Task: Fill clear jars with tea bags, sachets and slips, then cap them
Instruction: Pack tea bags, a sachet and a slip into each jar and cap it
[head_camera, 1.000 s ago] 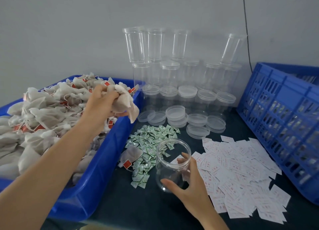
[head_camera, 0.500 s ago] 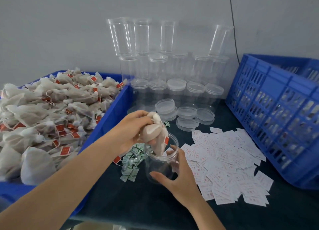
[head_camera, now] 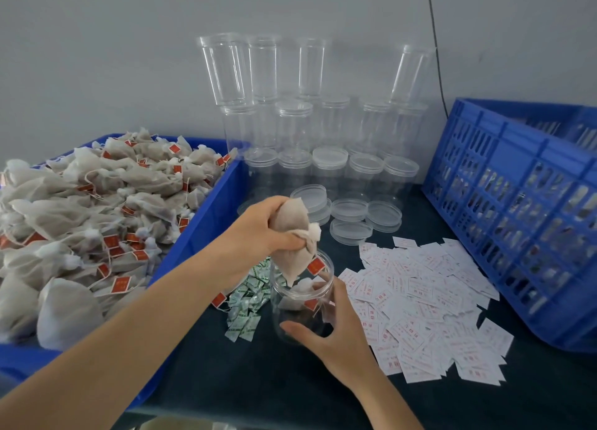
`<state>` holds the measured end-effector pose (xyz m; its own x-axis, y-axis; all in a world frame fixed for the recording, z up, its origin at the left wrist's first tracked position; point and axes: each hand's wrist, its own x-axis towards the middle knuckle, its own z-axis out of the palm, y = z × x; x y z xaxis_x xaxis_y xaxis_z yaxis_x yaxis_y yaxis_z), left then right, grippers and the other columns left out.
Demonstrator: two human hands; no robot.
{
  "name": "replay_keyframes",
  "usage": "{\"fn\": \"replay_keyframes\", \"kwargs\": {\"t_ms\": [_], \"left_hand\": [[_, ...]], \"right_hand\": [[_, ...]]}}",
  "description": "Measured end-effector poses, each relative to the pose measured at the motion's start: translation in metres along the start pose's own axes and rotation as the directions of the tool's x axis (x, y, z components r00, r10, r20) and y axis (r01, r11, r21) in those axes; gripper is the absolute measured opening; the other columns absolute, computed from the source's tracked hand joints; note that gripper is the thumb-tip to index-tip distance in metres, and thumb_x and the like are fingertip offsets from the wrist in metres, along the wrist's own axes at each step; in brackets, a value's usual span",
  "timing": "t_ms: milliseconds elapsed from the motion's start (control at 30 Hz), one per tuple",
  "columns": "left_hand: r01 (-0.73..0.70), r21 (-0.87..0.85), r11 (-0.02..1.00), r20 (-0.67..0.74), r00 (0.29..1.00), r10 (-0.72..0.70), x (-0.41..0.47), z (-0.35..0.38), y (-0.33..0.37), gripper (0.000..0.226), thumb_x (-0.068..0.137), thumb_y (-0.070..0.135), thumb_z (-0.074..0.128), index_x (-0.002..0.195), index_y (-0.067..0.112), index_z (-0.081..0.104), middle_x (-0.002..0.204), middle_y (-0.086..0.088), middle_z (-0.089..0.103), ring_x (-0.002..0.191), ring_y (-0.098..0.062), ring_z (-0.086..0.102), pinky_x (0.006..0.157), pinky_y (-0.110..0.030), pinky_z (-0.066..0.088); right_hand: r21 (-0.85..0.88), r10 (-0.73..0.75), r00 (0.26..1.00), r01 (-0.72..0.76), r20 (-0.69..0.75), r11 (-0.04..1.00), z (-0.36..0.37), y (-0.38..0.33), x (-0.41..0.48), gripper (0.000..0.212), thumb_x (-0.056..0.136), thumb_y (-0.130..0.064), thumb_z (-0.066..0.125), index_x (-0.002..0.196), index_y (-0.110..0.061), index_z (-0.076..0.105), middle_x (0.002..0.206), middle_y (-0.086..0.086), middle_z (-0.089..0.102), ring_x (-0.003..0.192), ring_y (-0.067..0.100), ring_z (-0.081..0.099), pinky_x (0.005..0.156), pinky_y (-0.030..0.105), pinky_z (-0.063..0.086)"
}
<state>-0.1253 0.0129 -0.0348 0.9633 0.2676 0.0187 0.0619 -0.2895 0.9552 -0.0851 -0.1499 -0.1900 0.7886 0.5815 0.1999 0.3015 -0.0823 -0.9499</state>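
Note:
A clear jar stands uncapped on the dark table, and my right hand grips its side. My left hand holds a bunch of grey tea bags with red tags right above the jar's mouth; the lowest bag hangs into the opening. One tea bag lies inside the jar. Green sachets lie in a heap left of the jar. White slips with red print are spread to its right.
A blue bin heaped with tea bags fills the left side. Stacked clear jars stand against the back wall, with loose clear lids in front of them. A blue slatted crate stands at the right.
My left hand carried the tea bags from the bin to above the jar and one bag has dropped in. My right hand stayed on the jar.

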Motion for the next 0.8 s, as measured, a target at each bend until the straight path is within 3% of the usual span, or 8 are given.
{"fn": "replay_keyframes", "kwargs": {"t_ms": [100, 200, 300, 367, 467, 567, 700, 800], "left_hand": [[0.008, 0.023, 1.0, 0.007, 1.0, -0.009, 0.002, 0.003, 0.0, 0.053, 0.068, 0.0, 0.081, 0.114, 0.016, 0.06, 0.106, -0.003, 0.065, 0.099, -0.02, 0.064, 0.081, -0.03, 0.056], [0.013, -0.111, 0.994, -0.024, 1.0, -0.015, 0.004, -0.001, 0.004, 0.052, 0.062, 0.012, 0.082, 0.11, 0.014, 0.062, 0.102, -0.004, 0.063, 0.092, -0.017, 0.061, 0.081, -0.03, 0.052], [-0.05, -0.25, 0.967, -0.047, 0.998, 0.039, 0.003, -0.007, 0.011, 0.037, 0.072, 0.018, 0.071, 0.107, 0.009, 0.064, 0.095, -0.001, 0.062, 0.086, -0.011, 0.059, 0.076, -0.025, 0.051], [-0.099, -0.143, 0.985, -0.034, 0.995, 0.095, -0.001, -0.009, 0.014, 0.024, 0.078, 0.009, 0.071, 0.102, 0.011, 0.067, 0.092, 0.001, 0.064, 0.082, -0.007, 0.062, 0.075, -0.021, 0.054], [-0.119, 0.131, 0.984, 0.099, 0.989, 0.107, -0.006, -0.006, 0.013, 0.031, 0.073, 0.006, 0.079, 0.098, 0.02, 0.068, 0.098, 0.005, 0.067, 0.087, -0.003, 0.064, 0.075, -0.018, 0.054], [-0.127, 0.17, 0.977, 0.131, 0.986, 0.105, -0.007, -0.006, 0.012, 0.036, 0.072, 0.008, 0.081, 0.101, 0.025, 0.068, 0.105, 0.009, 0.069, 0.098, 0.0, 0.063, 0.086, -0.017, 0.052], [-0.131, 0.105, 0.986, -0.092, 0.986, 0.141, 0.004, -0.033, 0.008, 0.023, 0.078, 0.004, 0.074, 0.091, 0.022, 0.069, 0.092, 0.011, 0.073, 0.086, 0.003, 0.066, 0.071, -0.005, 0.049], [-0.102, 0.33, 0.938, -0.365, 0.903, 0.227, 0.024, -0.072, -0.009, 0.025, 0.086, -0.002, 0.064, 0.084, 0.022, 0.065, 0.09, 0.008, 0.068, 0.079, 0.0, 0.062, 0.067, -0.008, 0.044]], "right_hand": [[-0.01, 0.007, 1.0, -0.007, 0.001, 1.0, 0.0, 0.001, 0.0, 0.088, 0.063, -0.066, 0.085, 0.136, -0.049, 0.038, 0.134, -0.02, 0.057, 0.123, 0.003, 0.057, 0.1, 0.025, 0.05], [-0.01, 0.01, 1.0, -0.01, 0.0, 1.0, 0.0, 0.001, 0.0, 0.086, 0.063, -0.065, 0.086, 0.134, -0.052, 0.038, 0.133, -0.02, 0.057, 0.122, 0.003, 0.058, 0.098, 0.024, 0.051], [0.005, 0.004, 1.0, -0.004, -0.011, 1.0, 0.0, 0.0, -0.001, 0.08, 0.062, -0.061, 0.088, 0.127, -0.053, 0.042, 0.125, -0.018, 0.061, 0.117, 0.005, 0.061, 0.093, 0.022, 0.052], [0.018, 0.005, 1.0, -0.004, -0.014, 1.0, 0.001, -0.001, -0.001, 0.082, 0.062, -0.061, 0.088, 0.129, -0.055, 0.042, 0.126, -0.021, 0.06, 0.118, 0.003, 0.059, 0.092, 0.016, 0.05], [0.023, 0.007, 1.0, -0.007, -0.012, 1.0, 0.001, 0.0, -0.001, 0.084, 0.061, -0.061, 0.088, 0.131, -0.052, 0.042, 0.126, -0.018, 0.06, 0.118, 0.006, 0.059, 0.093, 0.022, 0.052], [0.017, 0.015, 1.0, -0.015, -0.013, 1.0, 0.0, 0.002, -0.001, 0.079, 0.061, -0.06, 0.089, 0.125, -0.046, 0.046, 0.121, -0.013, 0.061, 0.114, 0.011, 0.061, 0.09, 0.03, 0.056], [0.014, 0.021, 1.0, -0.021, -0.013, 1.0, 0.0, 0.0, -0.002, 0.078, 0.059, -0.063, 0.089, 0.123, -0.048, 0.045, 0.118, -0.017, 0.061, 0.111, 0.007, 0.061, 0.086, 0.028, 0.057], [0.017, 0.023, 1.0, -0.022, -0.013, 1.0, 0.0, -0.002, -0.002, 0.077, 0.058, -0.065, 0.088, 0.121, -0.052, 0.045, 0.119, -0.023, 0.058, 0.113, 0.002, 0.059, 0.085, 0.023, 0.056]]}}
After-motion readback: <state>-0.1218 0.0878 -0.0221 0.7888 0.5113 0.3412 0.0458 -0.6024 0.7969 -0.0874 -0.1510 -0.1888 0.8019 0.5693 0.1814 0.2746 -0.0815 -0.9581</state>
